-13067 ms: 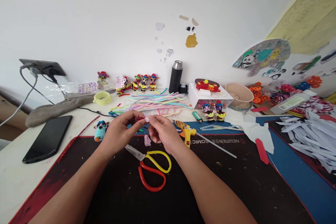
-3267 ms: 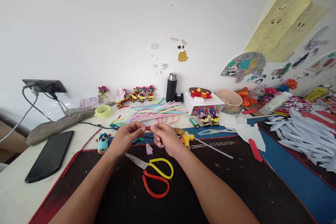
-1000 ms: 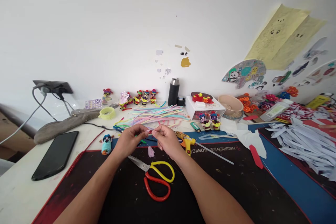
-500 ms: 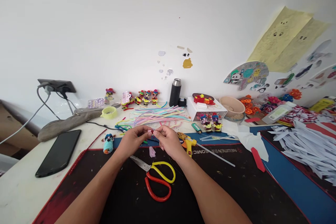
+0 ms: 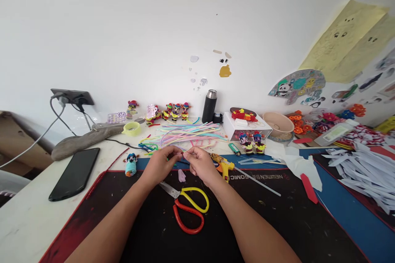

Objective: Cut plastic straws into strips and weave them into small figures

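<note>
My left hand (image 5: pixel 162 163) and my right hand (image 5: pixel 201 164) meet above the dark mat (image 5: pixel 148 230), fingertips pinched together. Between them is a small dark-red piece (image 5: pixel 182 154), mostly hidden by the fingers, so its kind does not show. Just below lie a small pale-pink scrap (image 5: pixel 182 175) and a pair of scissors (image 5: pixel 189 207) with one red and one yellow handle. A yellow glue gun (image 5: pixel 226 168) with a clear glue stick lies beside my right hand. To the left of my left hand is a small figure wrapped in light blue (image 5: pixel 131 165).
Pastel pipe cleaners (image 5: pixel 191 132) lie behind my hands. A black phone (image 5: pixel 75 174) and a piece of driftwood (image 5: pixel 82 140) are at left. A black flask (image 5: pixel 210 107), white box (image 5: pixel 245 129) and several small figures (image 5: pixel 175 111) stand by the wall. White paper strips (image 5: pixel 364 176) pile at right.
The whole view has shifted slightly, with things now a little further right. My hands stay pinched together, and the red piece shows less between the fingertips.
</note>
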Demonstrator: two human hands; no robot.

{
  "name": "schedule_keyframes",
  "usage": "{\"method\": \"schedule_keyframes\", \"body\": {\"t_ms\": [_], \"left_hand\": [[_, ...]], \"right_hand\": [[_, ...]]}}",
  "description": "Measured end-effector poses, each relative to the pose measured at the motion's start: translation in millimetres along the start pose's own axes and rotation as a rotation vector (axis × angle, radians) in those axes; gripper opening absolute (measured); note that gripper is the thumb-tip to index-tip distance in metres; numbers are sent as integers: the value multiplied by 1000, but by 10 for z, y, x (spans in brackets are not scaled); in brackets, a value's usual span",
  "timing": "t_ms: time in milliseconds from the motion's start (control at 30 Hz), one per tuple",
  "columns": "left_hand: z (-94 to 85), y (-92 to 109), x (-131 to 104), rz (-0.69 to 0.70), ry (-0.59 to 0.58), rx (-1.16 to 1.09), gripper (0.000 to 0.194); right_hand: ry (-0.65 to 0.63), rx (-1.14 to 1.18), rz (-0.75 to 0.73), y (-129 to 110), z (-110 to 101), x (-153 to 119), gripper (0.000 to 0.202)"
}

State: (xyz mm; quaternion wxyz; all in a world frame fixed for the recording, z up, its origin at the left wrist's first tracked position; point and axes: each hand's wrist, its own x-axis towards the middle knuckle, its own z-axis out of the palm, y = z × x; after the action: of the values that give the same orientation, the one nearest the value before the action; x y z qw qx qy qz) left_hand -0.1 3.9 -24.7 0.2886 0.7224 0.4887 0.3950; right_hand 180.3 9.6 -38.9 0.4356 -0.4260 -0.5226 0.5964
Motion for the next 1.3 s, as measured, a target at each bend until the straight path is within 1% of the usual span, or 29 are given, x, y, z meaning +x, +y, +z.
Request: {"method": "schedule_keyframes", "body": {"t_ms": [100, 200, 400, 533, 667, 800, 1000, 1200, 1300], "left_hand": [[-40, -5, 21, -64, -55, -121, 33], [-78, 5, 32, -88, -84, -147, 36], [-115, 18, 42, -100, -34, -100, 38], [-133, 33, 35, -81, -30, -49, 35], [-122, 51, 19, -83, -29, -5, 33], [-78, 36, 21, -97, -17, -27, 32], [-53, -9, 38, -119, -61, -51, 36], [-76, 54, 20, -32, -50, 36, 28], [-46, 52, 21, -37, -26, 8, 28]], "right_hand": [[-6, -8, -24, 2, 7, -8, 36], [-18, -72, -50, -19, 16, -27, 29], [-31, -174, -38, -75, 19, -66, 22], [-30, -218, -51, -84, 13, -85, 19], [-43, -176, -15, -86, 14, -84, 15], [-41, -125, 12, -89, 21, -71, 12], [-18, -132, 24, -64, 21, -55, 14], [-47, -149, 7, -49, 10, -64, 13], [-43, -113, -1, -39, 11, -53, 12]]}}
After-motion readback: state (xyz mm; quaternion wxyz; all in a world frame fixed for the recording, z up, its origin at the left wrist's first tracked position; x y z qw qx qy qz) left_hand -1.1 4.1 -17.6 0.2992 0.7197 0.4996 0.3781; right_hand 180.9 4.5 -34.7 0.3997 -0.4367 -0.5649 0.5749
